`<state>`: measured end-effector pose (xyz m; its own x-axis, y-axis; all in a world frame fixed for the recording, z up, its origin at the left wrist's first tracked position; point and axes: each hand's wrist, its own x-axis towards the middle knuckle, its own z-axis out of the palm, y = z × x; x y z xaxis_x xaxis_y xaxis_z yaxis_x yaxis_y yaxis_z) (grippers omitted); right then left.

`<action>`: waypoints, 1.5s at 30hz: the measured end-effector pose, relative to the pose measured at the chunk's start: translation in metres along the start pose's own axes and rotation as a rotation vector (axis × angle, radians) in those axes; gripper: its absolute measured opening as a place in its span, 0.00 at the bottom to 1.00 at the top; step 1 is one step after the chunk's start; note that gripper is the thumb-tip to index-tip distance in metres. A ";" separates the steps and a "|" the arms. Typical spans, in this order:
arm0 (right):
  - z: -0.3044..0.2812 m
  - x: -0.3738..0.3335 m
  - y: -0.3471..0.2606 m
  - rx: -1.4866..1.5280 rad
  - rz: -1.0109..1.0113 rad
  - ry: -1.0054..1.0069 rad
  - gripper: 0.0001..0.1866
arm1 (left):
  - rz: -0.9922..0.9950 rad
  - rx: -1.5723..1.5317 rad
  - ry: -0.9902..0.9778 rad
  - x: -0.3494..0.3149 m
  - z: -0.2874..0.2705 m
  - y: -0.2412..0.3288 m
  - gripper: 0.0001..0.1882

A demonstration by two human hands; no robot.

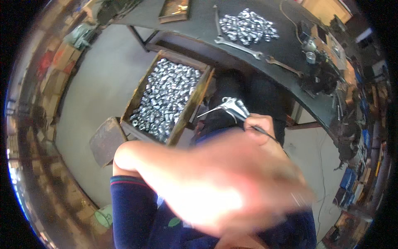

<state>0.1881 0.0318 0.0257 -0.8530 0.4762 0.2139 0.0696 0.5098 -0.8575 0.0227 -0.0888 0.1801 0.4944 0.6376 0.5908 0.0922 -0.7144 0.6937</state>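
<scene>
My right hand (259,125) is closed around the handle of a silver air blow gun (236,108). Its thin nozzle points left, toward a wooden box (134,95) full of small shiny metal fittings (170,97). A dark hose (264,132) runs from the gun's handle past my fingers. My left arm reaches across my body, close to the camera, covering most of the right forearm. Smeared by motion, my left hand (282,193) lies near my right arm; its fingers cannot be made out.
A dark workbench (195,31) holds a pile of metal fittings (248,27), an open-end wrench (238,47), a brownish wrench (284,66) and a shallow tray (174,11). A vise-like device (311,47) sits at right. A brown stool (107,141) stands beside the box. Cluttered shelves line both sides.
</scene>
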 end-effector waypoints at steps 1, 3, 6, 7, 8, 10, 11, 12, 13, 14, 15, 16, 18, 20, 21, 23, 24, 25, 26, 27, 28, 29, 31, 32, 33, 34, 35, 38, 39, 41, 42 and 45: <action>0.006 0.002 0.007 0.032 -0.014 -0.015 0.08 | -0.113 0.113 0.073 -0.014 -0.004 0.003 0.14; 0.008 -0.001 0.008 -0.018 -0.037 0.094 0.08 | -0.616 0.434 0.291 -0.046 -0.022 -0.012 0.15; 0.006 -0.004 0.006 -0.050 -0.026 0.084 0.07 | -1.025 0.336 0.841 -0.138 -0.057 -0.058 0.14; 0.008 -0.003 0.007 -0.039 -0.029 0.073 0.06 | -1.059 0.321 0.954 -0.178 -0.064 -0.067 0.13; 0.009 -0.002 0.008 -0.032 -0.027 0.062 0.06 | -1.117 0.414 0.949 -0.209 -0.064 -0.070 0.14; 0.013 0.002 0.005 -0.016 -0.023 0.034 0.06 | -1.185 0.844 0.669 -0.287 -0.055 -0.081 0.17; 0.014 0.003 0.003 -0.015 -0.012 0.023 0.07 | -1.325 0.858 0.482 -0.290 -0.051 -0.075 0.18; 0.014 0.005 0.001 -0.008 -0.005 0.006 0.07 | -1.384 1.005 0.297 -0.308 -0.044 -0.072 0.18; 0.014 0.006 0.000 -0.008 0.002 -0.014 0.07 | -1.430 1.143 0.108 -0.315 -0.038 -0.069 0.18; 0.016 0.007 0.004 -0.033 -0.053 -0.009 0.09 | -1.463 1.129 0.105 -0.321 -0.036 -0.069 0.19; 0.016 0.009 0.002 -0.030 -0.047 -0.024 0.10 | -1.497 1.115 0.102 -0.326 -0.035 -0.068 0.20; 0.016 0.010 0.001 -0.030 -0.041 -0.039 0.10 | -1.527 1.099 0.100 -0.325 -0.035 -0.066 0.21; 0.016 0.011 0.000 -0.032 -0.032 -0.059 0.11 | -1.540 1.121 0.049 -0.319 -0.035 -0.071 0.19; 0.017 0.012 0.001 -0.032 -0.034 -0.068 0.11 | -1.466 1.151 0.010 -0.330 -0.037 -0.084 0.15; 0.017 0.013 -0.001 -0.036 -0.038 -0.073 0.11 | -1.493 1.131 0.011 -0.335 -0.039 -0.089 0.14; 0.018 0.014 -0.004 -0.039 -0.043 -0.075 0.11 | -1.548 1.093 0.002 -0.333 -0.042 -0.095 0.14; 0.017 0.013 -0.002 -0.024 -0.041 -0.076 0.11 | -1.567 1.086 -0.035 -0.336 -0.045 -0.101 0.15; 0.018 0.013 0.000 -0.006 -0.039 -0.072 0.11 | -1.573 1.100 -0.075 -0.335 -0.048 -0.104 0.15; 0.018 0.012 0.002 0.011 -0.037 -0.069 0.11 | -1.578 1.113 -0.115 -0.334 -0.049 -0.108 0.15; 0.018 0.011 0.002 0.006 -0.035 -0.075 0.11 | -1.583 1.127 -0.155 -0.333 -0.049 -0.111 0.15; 0.018 0.011 0.003 0.005 -0.034 -0.077 0.11 | -1.600 1.112 -0.172 -0.334 -0.051 -0.112 0.14; 0.018 0.010 0.004 0.003 -0.033 -0.080 0.10 | -1.617 1.096 -0.189 -0.335 -0.054 -0.113 0.14; 0.018 0.009 0.004 -0.010 -0.053 -0.068 0.10 | -1.604 1.068 -0.110 -0.337 -0.059 -0.111 0.14; 0.018 0.008 0.005 -0.016 -0.061 -0.059 0.10 | -1.574 1.052 -0.015 -0.339 -0.060 -0.107 0.15; 0.018 0.009 0.005 -0.011 -0.060 -0.063 0.11 | -1.542 1.035 0.078 -0.340 -0.059 -0.104 0.16; 0.019 0.009 0.004 -0.005 -0.059 -0.068 0.11 | -1.539 0.902 0.215 -0.328 -0.059 -0.093 0.17; 0.020 0.011 0.003 -0.001 -0.058 -0.074 0.11 | -1.503 0.640 0.435 -0.318 -0.059 -0.087 0.16; 0.025 0.016 -0.001 0.027 -0.074 -0.150 0.11 | -1.232 0.002 0.981 -0.262 -0.042 -0.073 0.14; 0.027 0.019 -0.001 0.032 -0.082 -0.174 0.11 | -1.088 -0.167 1.030 -0.263 -0.035 -0.084 0.14; 0.031 0.022 -0.005 0.062 -0.137 -0.203 0.11 | -1.057 -0.363 1.116 -0.218 -0.014 -0.080 0.12; 0.035 0.024 -0.008 0.054 -0.158 -0.216 0.11 | -0.877 -0.017 0.949 -0.216 0.001 -0.092 0.12; 0.040 0.027 -0.010 -0.025 -0.216 -0.243 0.11 | -0.833 -0.864 0.990 -0.182 0.030 -0.106 0.17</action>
<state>0.1438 0.0110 0.0214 -0.9476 0.1714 0.2695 -0.1168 0.5994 -0.7919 -0.0514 -0.1376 -0.0137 -0.2204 0.9334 -0.2832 -0.6392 0.0811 0.7647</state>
